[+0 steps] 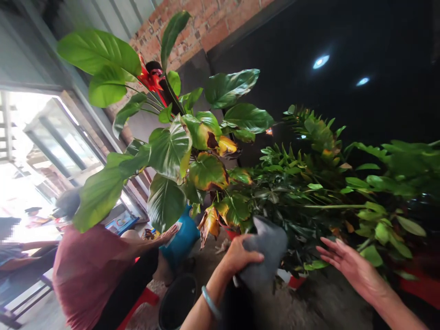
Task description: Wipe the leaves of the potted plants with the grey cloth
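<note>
My left hand (239,256) is closed around a grey cloth (266,256), held against the lower leaves of a bushy green plant (302,183). A pale bangle (210,302) sits on that wrist. To the right, my right hand (343,261) is open with its fingers stretched toward the same foliage, holding nothing. A large-leafed plant (172,146) with yellowing, browned leaves rises at centre, with a red bow (151,80) near its top.
A person in a red top (85,275) sits at left, one hand on a blue pot (182,240). A black bucket (177,302) stands below it. Red pots (415,279) sit under the plants. A brick wall (206,23) and bright windows (41,151) lie behind.
</note>
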Available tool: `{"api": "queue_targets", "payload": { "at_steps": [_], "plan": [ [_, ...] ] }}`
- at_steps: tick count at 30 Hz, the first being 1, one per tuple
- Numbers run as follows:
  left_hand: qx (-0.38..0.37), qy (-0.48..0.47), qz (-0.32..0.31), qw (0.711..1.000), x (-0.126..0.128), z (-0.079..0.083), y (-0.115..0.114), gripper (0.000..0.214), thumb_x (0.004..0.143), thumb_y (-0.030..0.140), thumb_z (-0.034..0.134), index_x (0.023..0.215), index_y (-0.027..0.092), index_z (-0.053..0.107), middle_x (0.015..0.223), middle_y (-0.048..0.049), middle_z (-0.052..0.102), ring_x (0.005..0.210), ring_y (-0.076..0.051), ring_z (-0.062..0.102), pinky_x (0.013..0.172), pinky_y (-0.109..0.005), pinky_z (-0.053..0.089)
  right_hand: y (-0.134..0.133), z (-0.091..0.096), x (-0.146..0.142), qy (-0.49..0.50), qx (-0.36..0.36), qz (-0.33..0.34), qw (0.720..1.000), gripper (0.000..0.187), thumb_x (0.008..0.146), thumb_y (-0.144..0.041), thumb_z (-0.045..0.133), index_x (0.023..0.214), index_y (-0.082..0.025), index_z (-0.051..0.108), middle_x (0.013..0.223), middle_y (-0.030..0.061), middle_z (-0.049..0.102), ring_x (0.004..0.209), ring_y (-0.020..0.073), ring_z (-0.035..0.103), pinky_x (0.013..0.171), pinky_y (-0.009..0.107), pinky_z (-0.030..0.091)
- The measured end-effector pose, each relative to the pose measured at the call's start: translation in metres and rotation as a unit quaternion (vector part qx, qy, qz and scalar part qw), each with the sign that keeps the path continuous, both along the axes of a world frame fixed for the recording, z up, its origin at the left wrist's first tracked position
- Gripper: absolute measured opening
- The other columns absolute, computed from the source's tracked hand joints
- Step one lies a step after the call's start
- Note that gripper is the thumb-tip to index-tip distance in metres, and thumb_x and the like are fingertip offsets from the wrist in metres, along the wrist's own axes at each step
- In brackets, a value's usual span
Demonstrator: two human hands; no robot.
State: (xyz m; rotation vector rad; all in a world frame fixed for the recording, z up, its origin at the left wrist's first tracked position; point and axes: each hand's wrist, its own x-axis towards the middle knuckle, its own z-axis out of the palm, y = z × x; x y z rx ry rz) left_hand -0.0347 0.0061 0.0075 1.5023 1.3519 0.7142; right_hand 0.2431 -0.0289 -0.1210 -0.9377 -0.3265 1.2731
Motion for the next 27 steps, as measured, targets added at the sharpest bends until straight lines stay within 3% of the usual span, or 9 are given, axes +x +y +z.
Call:
{"api": "queue_targets", "payload": {
  "at_steps": [2,4,10,14,17,19,22,25,27],
  "plan": [
    [-0.052,0.021,-0.089,0.994,-0.009,-0.001,-0.018,0.053,0.037,0.022,0.084,0.089,0.018,0.073,0.071,0.0040,0.068,0.074,-0.018,0.060,0.068,-0.027,0.046,-0.002,0.000,0.003,0.004,-0.002,-0.003,1.000,0.014,0.065,-0.039,0.069,0.073,-0.027,0.072,0.091,0.0074,0.079,0.084,0.0329,0.072,0.093,0.054,0.050],
    [-0.044,0.001,-0.099,0.994,-0.019,0.012,-0.025,0.057,0.039,0.026,0.084,0.094,0.018,0.073,0.076,0.0023,0.070,0.076,-0.019,0.061,0.069,-0.027,0.047,-0.003,0.000,0.006,0.010,0.001,-0.006,1.000,0.014,0.065,-0.038,0.070,0.073,-0.028,0.073,0.090,0.0065,0.079,0.083,0.0322,0.072,0.094,0.054,0.050],
    [0.196,-0.056,0.153,0.967,-0.021,0.054,0.017,0.057,0.049,0.033,0.083,0.103,0.020,0.070,0.087,-0.0029,0.072,0.084,-0.022,0.064,0.076,-0.031,0.051,-0.001,-0.003,0.004,0.001,0.001,-0.012,1.000,0.017,0.066,-0.042,0.069,0.074,-0.027,0.072,0.091,0.0081,0.078,0.085,0.0339,0.072,0.095,0.057,0.048],
    [0.086,-0.114,0.156,0.977,0.000,0.014,0.021,0.051,0.041,0.035,0.087,0.086,0.016,0.071,0.071,-0.0012,0.069,0.071,-0.019,0.063,0.070,-0.032,0.051,0.000,0.000,-0.003,0.002,0.002,-0.009,1.000,0.014,0.066,-0.036,0.068,0.075,-0.026,0.072,0.090,0.0088,0.078,0.084,0.0334,0.072,0.091,0.054,0.052],
    [-0.087,-0.142,0.017,0.986,0.010,-0.023,-0.010,0.060,0.030,0.038,0.089,0.082,0.015,0.072,0.069,0.0004,0.069,0.063,-0.017,0.061,0.067,-0.031,0.050,-0.002,0.002,-0.003,0.003,-0.002,-0.003,1.000,0.011,0.066,-0.032,0.068,0.074,-0.026,0.072,0.089,0.0076,0.079,0.081,0.0318,0.073,0.085,0.050,0.055],
    [-0.153,-0.117,-0.075,0.978,0.011,-0.026,-0.029,0.060,0.029,0.035,0.090,0.083,0.015,0.073,0.069,0.0012,0.069,0.064,-0.016,0.060,0.066,-0.030,0.049,-0.004,0.004,-0.001,0.003,-0.006,-0.004,1.000,0.011,0.065,-0.031,0.067,0.073,-0.026,0.072,0.088,0.0076,0.079,0.079,0.0311,0.073,0.084,0.050,0.055],
    [-0.116,-0.116,-0.113,0.980,0.012,0.010,-0.037,0.063,0.032,0.031,0.089,0.091,0.016,0.074,0.075,0.0008,0.069,0.072,-0.018,0.061,0.070,-0.029,0.049,-0.005,0.007,0.001,0.010,-0.003,-0.012,1.000,0.010,0.065,-0.032,0.068,0.071,-0.025,0.072,0.088,0.0087,0.078,0.079,0.0311,0.072,0.087,0.051,0.054],
    [0.019,-0.172,-0.042,0.984,0.020,0.056,-0.018,0.065,0.038,0.034,0.087,0.099,0.017,0.071,0.080,0.0004,0.069,0.077,-0.019,0.060,0.073,-0.028,0.048,-0.006,0.012,0.002,0.019,-0.003,-0.017,1.000,0.009,0.067,-0.031,0.068,0.070,-0.024,0.073,0.088,0.0095,0.078,0.079,0.0297,0.072,0.091,0.050,0.051],
    [0.093,-0.210,0.005,0.973,0.032,0.069,-0.004,0.060,0.045,0.036,0.084,0.099,0.017,0.070,0.081,-0.0003,0.069,0.076,-0.018,0.060,0.071,-0.027,0.048,-0.007,0.015,0.000,0.024,-0.007,-0.022,0.999,0.008,0.069,-0.028,0.066,0.071,-0.023,0.073,0.088,0.0094,0.078,0.078,0.0283,0.072,0.091,0.048,0.051]
  ]
}}
